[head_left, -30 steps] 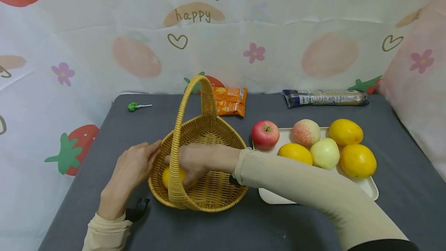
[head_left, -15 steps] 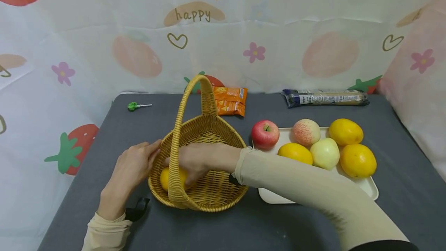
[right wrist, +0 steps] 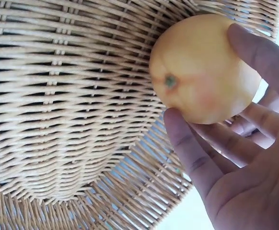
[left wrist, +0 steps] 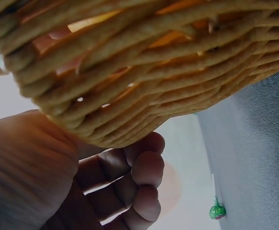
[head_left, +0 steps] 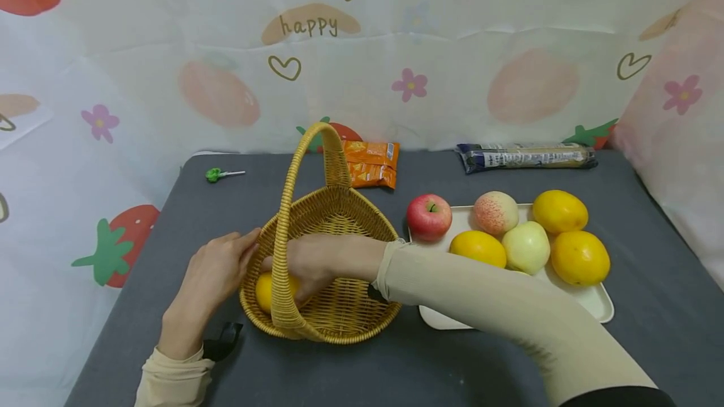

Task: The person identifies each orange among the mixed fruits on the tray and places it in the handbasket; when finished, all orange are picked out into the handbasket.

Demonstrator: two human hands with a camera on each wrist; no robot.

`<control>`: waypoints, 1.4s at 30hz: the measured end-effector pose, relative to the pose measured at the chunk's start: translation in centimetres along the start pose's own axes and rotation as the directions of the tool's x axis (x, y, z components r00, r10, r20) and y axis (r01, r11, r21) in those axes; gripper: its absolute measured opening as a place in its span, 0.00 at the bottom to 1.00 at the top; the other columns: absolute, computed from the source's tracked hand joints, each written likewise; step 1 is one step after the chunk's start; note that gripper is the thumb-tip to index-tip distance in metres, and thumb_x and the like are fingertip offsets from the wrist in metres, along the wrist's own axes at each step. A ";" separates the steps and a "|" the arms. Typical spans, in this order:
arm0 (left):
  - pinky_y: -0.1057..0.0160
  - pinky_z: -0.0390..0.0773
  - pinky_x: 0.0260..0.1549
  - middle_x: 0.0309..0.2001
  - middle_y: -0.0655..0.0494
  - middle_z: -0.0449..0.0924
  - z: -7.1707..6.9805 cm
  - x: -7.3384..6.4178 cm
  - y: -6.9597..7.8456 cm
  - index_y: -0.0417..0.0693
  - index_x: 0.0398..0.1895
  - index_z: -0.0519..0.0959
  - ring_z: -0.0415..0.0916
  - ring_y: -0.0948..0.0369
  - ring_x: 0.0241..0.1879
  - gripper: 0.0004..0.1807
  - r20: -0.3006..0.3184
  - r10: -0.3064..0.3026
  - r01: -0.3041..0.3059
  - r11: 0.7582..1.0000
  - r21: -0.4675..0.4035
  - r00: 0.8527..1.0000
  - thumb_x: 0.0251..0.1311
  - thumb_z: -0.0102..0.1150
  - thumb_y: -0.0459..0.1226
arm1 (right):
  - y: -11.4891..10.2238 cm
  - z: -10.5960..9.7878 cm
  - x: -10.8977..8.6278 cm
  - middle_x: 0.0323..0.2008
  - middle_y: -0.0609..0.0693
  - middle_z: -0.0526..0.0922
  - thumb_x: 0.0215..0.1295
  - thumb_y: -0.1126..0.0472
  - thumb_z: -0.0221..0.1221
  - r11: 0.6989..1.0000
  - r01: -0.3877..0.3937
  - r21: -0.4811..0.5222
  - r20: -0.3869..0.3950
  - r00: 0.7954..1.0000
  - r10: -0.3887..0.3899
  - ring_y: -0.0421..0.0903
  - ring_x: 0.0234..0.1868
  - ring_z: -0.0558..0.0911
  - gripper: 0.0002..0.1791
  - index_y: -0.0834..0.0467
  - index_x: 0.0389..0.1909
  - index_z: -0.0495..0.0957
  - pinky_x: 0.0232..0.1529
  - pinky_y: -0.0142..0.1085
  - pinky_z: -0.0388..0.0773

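A woven wicker basket [head_left: 339,218] with a tall arched handle stands left of centre in the head view. My left hand [head_left: 217,275] grips its left rim; in the left wrist view the fingers [left wrist: 146,168] curl at the lower edge of the wicker. Inside the basket, my right hand [head_left: 308,262] holds a yellow-orange orange [head_left: 266,291], partly hidden behind the handle. The right wrist view shows the thumb and fingers spread around the orange [right wrist: 204,72], its green stem spot visible, close against the woven wall.
Right of the basket, a white tray [head_left: 444,319] bears an apple [head_left: 428,217], a peach [head_left: 496,213], a pale green fruit [head_left: 526,247] and several yellow-orange fruits. Behind lie an orange snack packet [head_left: 373,165], a long wrapped packet [head_left: 526,157] and a green lollipop [head_left: 213,174].
The orange has shifted slightly left inside the basket, with my right hand moving along with it. My left hand stays at the rim.
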State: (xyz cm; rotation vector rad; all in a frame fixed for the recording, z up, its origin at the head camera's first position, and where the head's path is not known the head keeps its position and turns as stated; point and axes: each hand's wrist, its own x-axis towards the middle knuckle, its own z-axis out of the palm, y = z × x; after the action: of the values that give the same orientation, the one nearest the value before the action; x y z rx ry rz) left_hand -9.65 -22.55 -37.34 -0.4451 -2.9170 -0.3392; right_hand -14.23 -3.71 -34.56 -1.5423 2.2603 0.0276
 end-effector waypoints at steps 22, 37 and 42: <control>0.58 0.69 0.20 0.20 0.53 0.70 -0.4 0.5 0.3 0.41 0.56 0.81 0.65 0.58 0.18 0.17 -0.002 0.036 -0.036 0.999 -0.009 0.999 0.65 0.59 0.34 | 5.8 -1.2 -19.9 0.59 0.50 0.79 0.66 0.49 0.62 0.973 -0.207 0.099 -0.452 0.862 0.229 0.49 0.53 0.82 0.25 0.52 0.62 0.75 0.50 0.47 0.80; 0.49 0.76 0.27 0.27 0.48 0.79 -1.0 0.3 0.0 0.40 0.58 0.79 0.74 0.53 0.23 0.19 0.029 -0.003 0.003 1.000 -0.014 1.000 0.66 0.58 0.34 | 13.5 5.3 -34.2 0.51 0.56 0.83 0.59 0.63 0.67 0.765 -0.555 0.327 -0.560 0.538 0.630 0.54 0.43 0.83 0.24 0.58 0.59 0.77 0.41 0.38 0.81; 0.54 0.74 0.24 0.25 0.50 0.76 -0.5 -0.1 0.0 0.39 0.58 0.79 0.70 0.57 0.21 0.19 0.036 -0.013 0.014 0.999 -0.029 0.999 0.66 0.58 0.34 | 15.9 7.2 -36.3 0.52 0.68 0.80 0.66 0.59 0.62 0.687 -0.608 0.398 -0.488 0.495 0.719 0.66 0.40 0.84 0.23 0.65 0.59 0.75 0.36 0.55 0.80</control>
State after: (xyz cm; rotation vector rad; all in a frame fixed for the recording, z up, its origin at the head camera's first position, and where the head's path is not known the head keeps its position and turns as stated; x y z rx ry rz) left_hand -9.47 -22.68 -36.85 -0.4409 -2.9545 -0.3807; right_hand -14.96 36.48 -32.21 -0.4802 3.1499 -0.5237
